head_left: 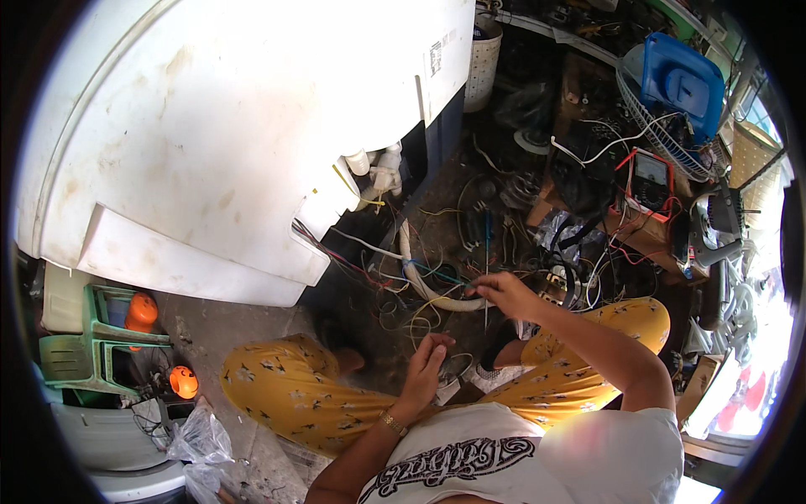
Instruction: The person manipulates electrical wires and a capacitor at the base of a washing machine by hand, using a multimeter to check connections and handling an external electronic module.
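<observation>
My right hand point(505, 296) is closed in a pinch on the end of a blue-green wire point(437, 275). That wire runs left over a thick pale hose point(409, 252) curving along the floor. Nearer to me, my left hand point(426, 370) has its fingers curled together; what they hold, if anything, is too small to make out. Thin yellowish wires point(422, 317) loop just beyond it. A bundle of coloured wires point(315, 239) comes out from under a large white appliance panel point(210, 151). White plastic pipe fittings point(386, 172) show at the panel's edge.
Pliers and a screwdriver point(487, 227) lie beyond the hose. At right are a red-framed multimeter point(651, 181), a blue plastic piece point(684, 84) and a fan grille point(642, 109). Green plastic stools point(67, 357), an orange ball point(183, 382) and a clear bag point(201, 441) are at left.
</observation>
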Motion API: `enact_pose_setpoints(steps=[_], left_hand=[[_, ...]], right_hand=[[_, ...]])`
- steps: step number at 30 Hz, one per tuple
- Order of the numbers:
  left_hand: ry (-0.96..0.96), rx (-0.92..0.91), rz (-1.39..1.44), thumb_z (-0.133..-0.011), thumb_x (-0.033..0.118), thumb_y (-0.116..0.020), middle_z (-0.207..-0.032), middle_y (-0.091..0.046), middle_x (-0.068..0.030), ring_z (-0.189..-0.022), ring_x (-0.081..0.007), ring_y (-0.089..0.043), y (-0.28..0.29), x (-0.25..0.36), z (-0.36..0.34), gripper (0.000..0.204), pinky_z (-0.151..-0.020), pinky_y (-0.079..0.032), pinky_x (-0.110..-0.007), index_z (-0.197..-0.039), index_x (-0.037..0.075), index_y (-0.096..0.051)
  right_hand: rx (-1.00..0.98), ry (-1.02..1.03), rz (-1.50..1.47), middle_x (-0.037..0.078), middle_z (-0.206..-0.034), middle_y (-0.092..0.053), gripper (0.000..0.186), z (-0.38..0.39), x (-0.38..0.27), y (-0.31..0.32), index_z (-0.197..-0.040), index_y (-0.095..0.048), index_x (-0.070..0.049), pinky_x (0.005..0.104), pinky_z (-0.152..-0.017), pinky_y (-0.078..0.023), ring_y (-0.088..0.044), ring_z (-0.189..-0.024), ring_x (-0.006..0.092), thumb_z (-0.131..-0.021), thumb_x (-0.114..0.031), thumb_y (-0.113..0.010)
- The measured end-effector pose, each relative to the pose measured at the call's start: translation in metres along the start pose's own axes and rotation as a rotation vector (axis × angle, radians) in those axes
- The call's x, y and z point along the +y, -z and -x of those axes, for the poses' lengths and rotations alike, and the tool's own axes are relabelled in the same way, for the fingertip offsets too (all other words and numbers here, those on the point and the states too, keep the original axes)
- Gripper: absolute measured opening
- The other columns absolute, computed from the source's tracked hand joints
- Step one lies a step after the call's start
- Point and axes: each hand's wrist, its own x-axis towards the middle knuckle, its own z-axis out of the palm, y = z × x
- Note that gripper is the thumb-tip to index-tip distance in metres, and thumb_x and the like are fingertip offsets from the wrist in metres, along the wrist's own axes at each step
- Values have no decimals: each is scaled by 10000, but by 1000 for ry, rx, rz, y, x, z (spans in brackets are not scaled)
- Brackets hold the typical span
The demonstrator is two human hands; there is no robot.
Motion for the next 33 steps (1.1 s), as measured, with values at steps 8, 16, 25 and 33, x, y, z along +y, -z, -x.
enact_pose_setpoints(steps=[8,16,25,33], left_hand=[[118,-70,235,-1018,215,-463,-756,-400,65,-609,-6,-322,-23,-7,-10,129,-498,-262,-177,-1050,94,-494],[220,-9,194,-987,197,-508,-757,-421,72,-615,3,-354,-42,-9,-14,115,-489,-263,-169,-1046,102,-533],[201,93,140,-952,183,-607,-821,-525,53,-721,-23,-419,-43,-7,-13,121,-655,-338,-213,-923,67,-590],[302,89,197,-961,217,-599,-754,-513,53,-631,-29,-395,-43,-8,-4,169,-568,-317,-203,-979,50,-614]], right_hand=[[205,-105,-8,87,-677,-618,141,69,-6,-24,-1015,-619,-5,325,-592,-472,-611,-631,137,-922,-107,-591],[160,-198,-95,39,-693,-621,132,88,-8,-37,-939,-599,-5,252,-524,-457,-574,-579,84,-903,-120,-653],[205,-163,-188,71,-772,-658,134,97,-12,-52,-949,-629,17,260,-586,-483,-616,-664,97,-882,-94,-662],[246,-115,-344,61,-794,-663,128,103,21,-74,-954,-633,37,253,-614,-487,-609,-679,93,-888,-71,-653]])
